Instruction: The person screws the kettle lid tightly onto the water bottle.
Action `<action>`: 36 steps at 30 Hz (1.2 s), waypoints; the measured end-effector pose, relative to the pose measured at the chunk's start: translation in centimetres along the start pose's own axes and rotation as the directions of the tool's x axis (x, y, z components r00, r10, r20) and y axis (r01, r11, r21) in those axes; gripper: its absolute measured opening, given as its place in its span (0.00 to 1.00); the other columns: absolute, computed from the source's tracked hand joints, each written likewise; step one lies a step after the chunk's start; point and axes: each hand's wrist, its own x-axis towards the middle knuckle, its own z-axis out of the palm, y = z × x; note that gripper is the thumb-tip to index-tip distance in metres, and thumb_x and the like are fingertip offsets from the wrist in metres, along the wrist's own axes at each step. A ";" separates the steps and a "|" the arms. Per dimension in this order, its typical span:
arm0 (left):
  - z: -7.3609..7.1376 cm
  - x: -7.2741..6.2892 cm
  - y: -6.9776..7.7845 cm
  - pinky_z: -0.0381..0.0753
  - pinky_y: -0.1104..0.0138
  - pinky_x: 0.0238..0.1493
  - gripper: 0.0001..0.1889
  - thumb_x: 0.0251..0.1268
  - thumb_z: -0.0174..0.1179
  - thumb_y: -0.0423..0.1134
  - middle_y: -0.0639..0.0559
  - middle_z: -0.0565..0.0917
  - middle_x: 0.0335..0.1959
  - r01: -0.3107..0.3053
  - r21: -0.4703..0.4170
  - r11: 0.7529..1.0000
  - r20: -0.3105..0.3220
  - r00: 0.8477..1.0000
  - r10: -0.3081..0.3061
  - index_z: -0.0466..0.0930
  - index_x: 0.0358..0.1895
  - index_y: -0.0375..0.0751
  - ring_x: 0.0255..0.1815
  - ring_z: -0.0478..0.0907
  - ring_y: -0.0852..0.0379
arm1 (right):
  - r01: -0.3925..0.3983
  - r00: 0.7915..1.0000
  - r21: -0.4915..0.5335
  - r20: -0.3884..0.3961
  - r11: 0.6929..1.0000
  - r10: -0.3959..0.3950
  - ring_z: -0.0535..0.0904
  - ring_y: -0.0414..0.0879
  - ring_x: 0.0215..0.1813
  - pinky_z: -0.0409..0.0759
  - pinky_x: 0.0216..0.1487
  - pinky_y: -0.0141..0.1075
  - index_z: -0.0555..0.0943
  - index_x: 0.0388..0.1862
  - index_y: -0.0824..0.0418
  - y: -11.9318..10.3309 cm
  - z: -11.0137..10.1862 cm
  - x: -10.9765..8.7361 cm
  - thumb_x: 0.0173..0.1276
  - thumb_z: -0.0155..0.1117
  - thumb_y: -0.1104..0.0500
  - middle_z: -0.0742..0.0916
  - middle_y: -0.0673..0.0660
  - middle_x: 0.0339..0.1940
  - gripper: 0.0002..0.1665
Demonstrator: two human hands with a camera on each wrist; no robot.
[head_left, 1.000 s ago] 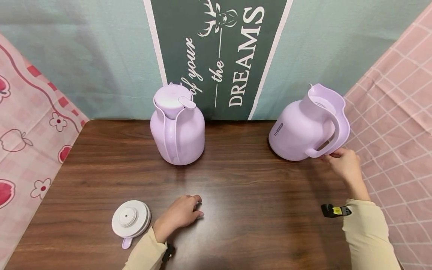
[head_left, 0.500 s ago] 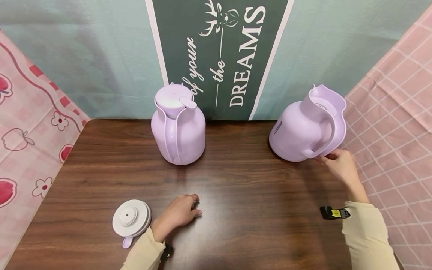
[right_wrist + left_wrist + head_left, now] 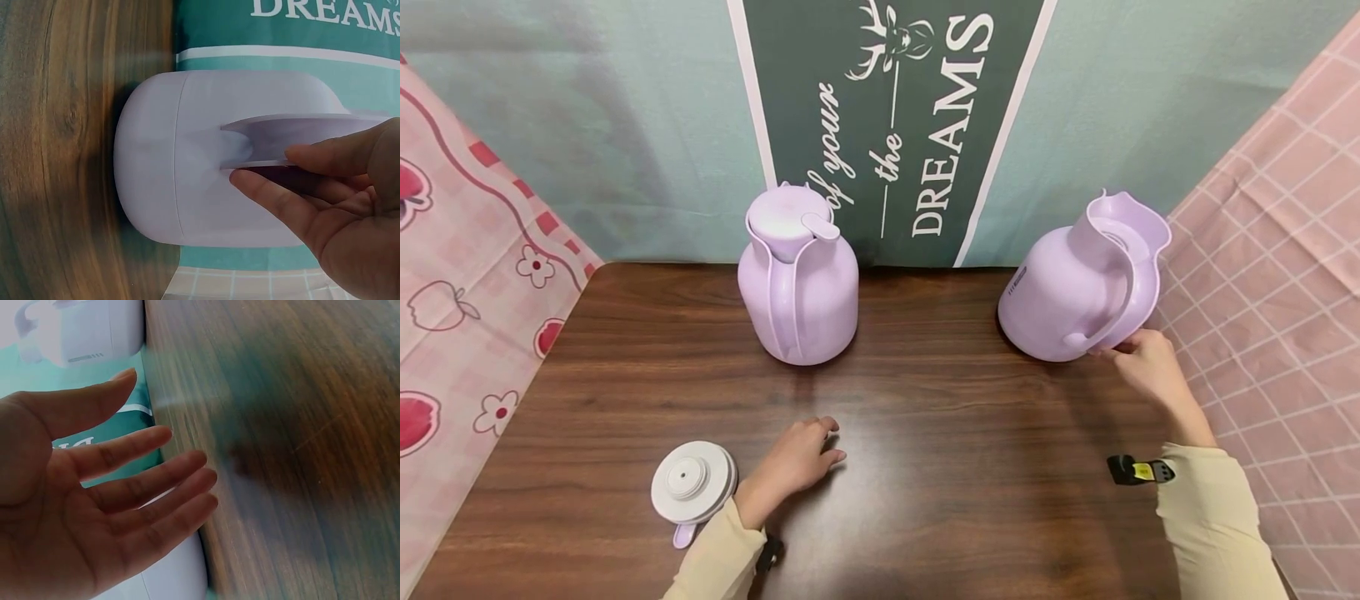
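Note:
A lilac vacuum jug (image 3: 1060, 292) without a lid stands upright at the back right of the table, its mouth uncovered. My right hand (image 3: 1150, 367) pinches the lower part of the jug's handle (image 3: 275, 140) between thumb and fingers, as the right wrist view shows closely. Over the front middle of the table is my left hand (image 3: 793, 458), fingers apart and loosely bent, holding nothing. To its left lies a round lid (image 3: 692, 483), white underside up, with a lilac tab. A second lilac jug (image 3: 801, 300), lid (image 3: 790, 212) in place, stands at the back left.
The brown wooden table (image 3: 925, 400) meets a green cloth backdrop (image 3: 647, 133) with white lettering right behind both jugs. Pink patterned cloth (image 3: 482, 292) hangs at the left, and pink checked cloth (image 3: 1262, 275) borders the right side near my right hand.
The handle of the lidless jug has swung left and toward me as the jug turns in place, my right hand moving with it. My left hand has shifted only slightly.

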 end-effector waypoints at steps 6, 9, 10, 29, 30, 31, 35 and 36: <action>-0.2 0.3 -0.1 0.73 0.51 0.45 0.18 0.54 0.64 0.38 0.38 0.80 0.41 0.029 -0.003 1.000 -0.012 1.000 -0.029 0.76 0.46 0.32 0.45 0.76 0.39 | 0.030 1.000 0.007 0.005 1.000 -0.031 0.67 0.29 0.21 0.65 0.23 0.29 0.82 0.20 0.71 -0.3 0.3 0.1 0.51 0.66 0.65 0.83 0.61 0.18 0.07; -0.2 0.4 -0.3 0.73 0.51 0.46 0.18 0.54 0.64 0.37 0.37 0.79 0.43 0.034 -0.018 0.999 -0.020 0.999 -0.034 0.76 0.46 0.31 0.46 0.76 0.38 | 0.034 0.999 0.004 0.007 0.999 -0.034 0.67 0.29 0.20 0.65 0.23 0.29 0.82 0.20 0.71 -0.5 0.3 0.1 0.51 0.66 0.65 0.83 0.61 0.17 0.07; -0.3 0.5 -0.3 0.72 0.51 0.47 0.18 0.54 0.64 0.37 0.37 0.79 0.44 0.034 -0.022 0.999 -0.023 0.999 -0.035 0.76 0.47 0.31 0.47 0.75 0.38 | 0.033 0.999 0.001 0.008 0.999 -0.033 0.68 0.30 0.20 0.65 0.23 0.29 0.82 0.19 0.70 -0.6 0.3 0.1 0.51 0.66 0.65 0.83 0.61 0.18 0.07; 0.0 1.8 -0.1 0.67 0.50 0.54 0.25 0.56 0.62 0.38 0.34 0.75 0.51 0.011 -0.035 0.999 -0.044 0.999 -0.013 0.70 0.56 0.30 0.54 0.70 0.38 | 0.039 0.998 0.004 0.056 0.999 -0.040 0.69 0.39 0.19 0.67 0.21 0.33 0.81 0.18 0.66 -2.2 0.7 -0.5 0.50 0.67 0.66 0.81 0.55 0.14 0.06; 0.0 1.9 -0.1 0.67 0.50 0.54 0.25 0.56 0.62 0.38 0.34 0.75 0.51 0.008 -0.033 0.999 -0.046 0.999 -0.009 0.70 0.56 0.30 0.54 0.70 0.38 | 0.043 0.997 0.005 0.058 0.999 -0.043 0.69 0.38 0.19 0.67 0.21 0.33 0.81 0.18 0.66 -2.3 0.7 -0.5 0.50 0.67 0.67 0.81 0.55 0.14 0.05; 0.0 1.9 -0.1 0.67 0.50 0.54 0.25 0.56 0.62 0.38 0.34 0.75 0.51 0.006 -0.032 0.999 -0.046 0.999 -0.007 0.70 0.56 0.30 0.54 0.70 0.38 | 0.046 0.997 0.008 0.059 0.999 -0.046 0.69 0.38 0.19 0.67 0.21 0.32 0.81 0.18 0.66 -2.4 0.8 -0.5 0.49 0.67 0.67 0.81 0.56 0.15 0.05; 0.0 2.0 0.0 0.68 0.50 0.53 0.25 0.56 0.62 0.38 0.34 0.75 0.50 0.003 -0.034 0.999 -0.049 0.999 -0.004 0.70 0.56 0.29 0.54 0.70 0.38 | 0.057 0.996 0.016 0.063 0.998 -0.058 0.69 0.37 0.19 0.67 0.22 0.32 0.81 0.18 0.67 -2.9 1.1 -0.7 0.49 0.67 0.67 0.81 0.54 0.15 0.04; 0.0 2.0 0.0 0.68 0.50 0.53 0.25 0.56 0.62 0.38 0.34 0.75 0.50 0.001 -0.034 0.999 -0.050 0.999 -0.002 0.70 0.56 0.29 0.54 0.70 0.38 | 0.058 0.996 0.017 0.065 0.998 -0.059 0.69 0.37 0.19 0.67 0.22 0.32 0.81 0.19 0.67 -3.0 1.1 -0.7 0.49 0.67 0.67 0.81 0.54 0.15 0.04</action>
